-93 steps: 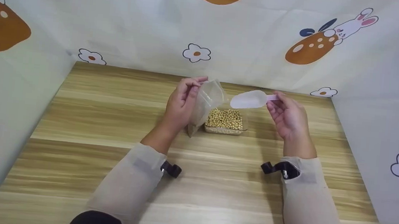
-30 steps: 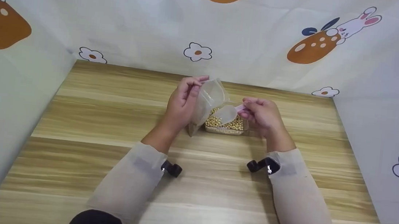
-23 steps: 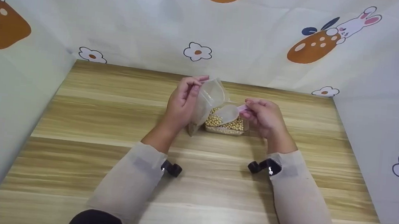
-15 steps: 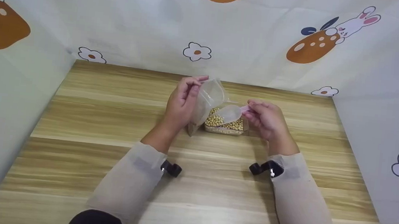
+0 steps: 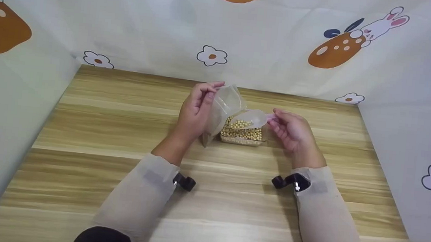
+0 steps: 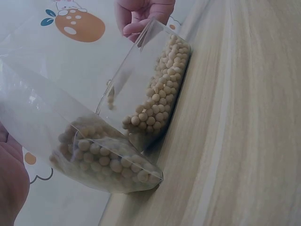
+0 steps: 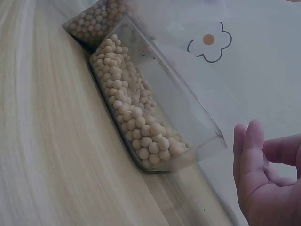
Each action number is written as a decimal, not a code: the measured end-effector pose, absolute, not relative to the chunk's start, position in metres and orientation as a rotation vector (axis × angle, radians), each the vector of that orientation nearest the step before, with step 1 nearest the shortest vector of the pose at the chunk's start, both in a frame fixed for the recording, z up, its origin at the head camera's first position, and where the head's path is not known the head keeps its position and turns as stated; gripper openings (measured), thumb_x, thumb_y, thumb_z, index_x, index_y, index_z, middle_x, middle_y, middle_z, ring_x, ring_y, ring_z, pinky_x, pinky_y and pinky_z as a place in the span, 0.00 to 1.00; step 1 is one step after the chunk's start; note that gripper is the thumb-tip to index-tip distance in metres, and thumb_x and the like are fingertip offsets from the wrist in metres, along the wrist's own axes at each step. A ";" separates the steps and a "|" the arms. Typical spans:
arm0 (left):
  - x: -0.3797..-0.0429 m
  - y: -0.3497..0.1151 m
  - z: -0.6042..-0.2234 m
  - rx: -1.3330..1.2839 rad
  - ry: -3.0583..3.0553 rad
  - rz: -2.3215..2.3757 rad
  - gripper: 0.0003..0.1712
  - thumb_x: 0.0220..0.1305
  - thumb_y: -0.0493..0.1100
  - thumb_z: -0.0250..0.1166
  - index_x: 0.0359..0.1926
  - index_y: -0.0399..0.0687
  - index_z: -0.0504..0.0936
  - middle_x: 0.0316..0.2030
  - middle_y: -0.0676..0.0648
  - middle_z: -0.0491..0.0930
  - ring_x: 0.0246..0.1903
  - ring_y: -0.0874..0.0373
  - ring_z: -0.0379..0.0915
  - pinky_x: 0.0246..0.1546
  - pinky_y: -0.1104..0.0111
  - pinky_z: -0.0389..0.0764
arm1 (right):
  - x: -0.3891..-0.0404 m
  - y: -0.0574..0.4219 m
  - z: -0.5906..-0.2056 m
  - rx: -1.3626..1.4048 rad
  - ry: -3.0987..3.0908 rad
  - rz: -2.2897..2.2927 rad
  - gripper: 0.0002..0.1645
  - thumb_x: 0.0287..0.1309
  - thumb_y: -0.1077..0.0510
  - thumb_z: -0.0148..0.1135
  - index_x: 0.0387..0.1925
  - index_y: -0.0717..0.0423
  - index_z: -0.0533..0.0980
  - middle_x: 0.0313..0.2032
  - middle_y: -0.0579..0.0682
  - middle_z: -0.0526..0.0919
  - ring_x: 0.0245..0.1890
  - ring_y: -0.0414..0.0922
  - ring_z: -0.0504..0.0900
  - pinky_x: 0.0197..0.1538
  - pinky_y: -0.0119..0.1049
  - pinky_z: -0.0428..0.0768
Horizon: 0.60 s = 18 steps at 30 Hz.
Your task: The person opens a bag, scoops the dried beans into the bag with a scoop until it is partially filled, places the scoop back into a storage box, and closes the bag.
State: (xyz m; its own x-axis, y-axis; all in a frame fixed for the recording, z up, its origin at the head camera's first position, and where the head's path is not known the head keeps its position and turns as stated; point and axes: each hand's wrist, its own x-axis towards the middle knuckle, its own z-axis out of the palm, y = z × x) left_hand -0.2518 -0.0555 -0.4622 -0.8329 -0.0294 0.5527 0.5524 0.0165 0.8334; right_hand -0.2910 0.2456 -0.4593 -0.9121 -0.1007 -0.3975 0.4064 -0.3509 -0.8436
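My left hand [image 5: 195,109] holds a clear plastic bag [image 5: 221,107] upright by its mouth; the left wrist view shows soybeans [image 6: 106,162] lying in its bottom. Close against the bag, on its right, stands a clear rectangular container [image 5: 242,141], partly filled with soybeans [image 5: 251,134]. Over it is a translucent scoop [image 5: 256,118] bearing some soybeans, its tip beside the bag's opening. My right hand [image 5: 295,132] pinches the scoop's pale handle between thumb and fingers. In the right wrist view the right hand [image 7: 270,181] appears beyond the container's end, and the scoop is hard to make out.
Everything stands on a wood-grain table [image 5: 227,201]. A pale cloth backdrop [image 5: 161,25] printed with flowers and rabbits rises behind and at both sides. Each forearm wears a light sleeve and a black wrist mount [image 5: 292,182].
First the empty scoop came down left into the container's soybeans. Over the last half second it has risen and drawn slightly right, carrying soybeans. The left hand and bag stay put.
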 end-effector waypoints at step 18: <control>-0.251 -0.057 -0.462 -0.508 -1.931 -1.846 0.13 0.86 0.44 0.50 0.55 0.39 0.74 0.67 0.49 0.83 0.70 0.58 0.77 0.76 0.61 0.74 | -0.296 0.260 -0.440 0.503 1.428 -2.452 0.06 0.72 0.63 0.67 0.46 0.62 0.84 0.32 0.52 0.89 0.29 0.41 0.87 0.40 0.26 0.89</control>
